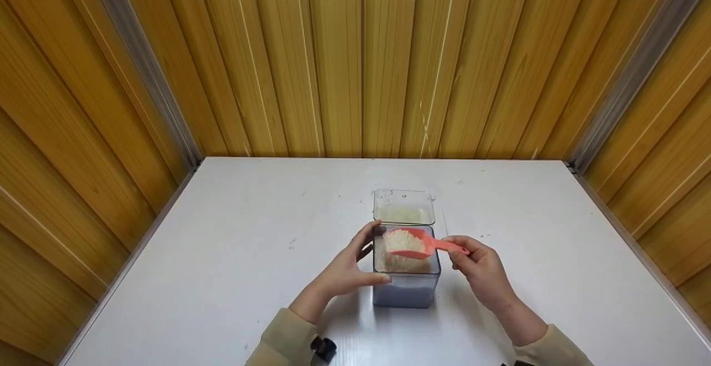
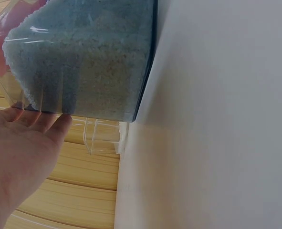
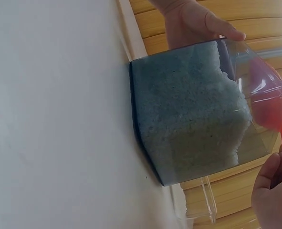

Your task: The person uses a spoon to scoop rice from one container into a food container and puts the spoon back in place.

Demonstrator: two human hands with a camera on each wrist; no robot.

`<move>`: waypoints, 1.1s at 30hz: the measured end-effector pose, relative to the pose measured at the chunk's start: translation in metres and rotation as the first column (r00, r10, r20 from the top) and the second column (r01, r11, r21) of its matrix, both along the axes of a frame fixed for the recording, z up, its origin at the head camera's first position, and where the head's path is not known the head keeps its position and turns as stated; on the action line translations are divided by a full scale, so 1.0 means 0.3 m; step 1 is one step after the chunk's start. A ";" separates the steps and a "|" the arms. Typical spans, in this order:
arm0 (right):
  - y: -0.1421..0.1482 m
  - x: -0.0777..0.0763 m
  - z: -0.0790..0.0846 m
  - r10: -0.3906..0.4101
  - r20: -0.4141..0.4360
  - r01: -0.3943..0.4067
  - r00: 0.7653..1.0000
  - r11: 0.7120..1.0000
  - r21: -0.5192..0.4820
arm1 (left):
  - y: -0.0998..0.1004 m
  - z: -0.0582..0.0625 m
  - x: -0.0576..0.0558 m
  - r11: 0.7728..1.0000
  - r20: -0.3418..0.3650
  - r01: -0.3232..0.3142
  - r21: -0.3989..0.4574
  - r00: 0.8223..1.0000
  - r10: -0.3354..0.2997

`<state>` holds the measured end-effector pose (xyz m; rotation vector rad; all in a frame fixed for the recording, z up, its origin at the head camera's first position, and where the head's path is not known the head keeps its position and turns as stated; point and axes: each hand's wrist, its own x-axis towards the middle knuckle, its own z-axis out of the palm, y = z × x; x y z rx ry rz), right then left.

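Note:
A clear, blue-tinted square container [image 1: 404, 294] filled with rice stands on the white table. My left hand [image 1: 353, 274] holds its left side, thumb at the near corner and fingers by the far one; fingertips press the wall in the left wrist view. My right hand [image 1: 482, 269] pinches the handle of a pink scoop [image 1: 427, 244]. Heaped rice [image 1: 402, 240] fills the scoop, which is held over the container's open top. Through the clear wall in the right wrist view, the scoop [image 3: 272, 112] appears above the rice surface.
Right behind the container is a second clear box [image 1: 404, 198] with a shallow pale layer inside. The white table [image 1: 233, 277] stretches to both sides, bounded by wood-patterned walls [image 1: 333, 66] at the back and sides.

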<state>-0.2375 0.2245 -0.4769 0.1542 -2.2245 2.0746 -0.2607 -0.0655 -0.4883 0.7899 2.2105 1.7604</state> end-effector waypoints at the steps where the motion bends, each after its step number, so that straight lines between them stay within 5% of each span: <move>1: 0.000 -0.001 0.000 -0.003 0.007 0.003 1.000 1.000 -0.016 | 0.000 0.000 0.000 1.000 0.002 -0.001 -0.003 1.000 0.001; 19: 0.015 -0.032 0.061 0.001 -0.034 -0.004 0.999 0.995 -0.095 | -0.001 0.000 -0.003 1.000 -0.007 0.015 0.011 1.000 -0.015; 33: 0.075 -0.198 0.092 -0.024 -0.033 0.024 0.999 1.000 0.002 | 0.000 0.001 0.001 1.000 -0.005 0.006 0.024 1.000 -0.006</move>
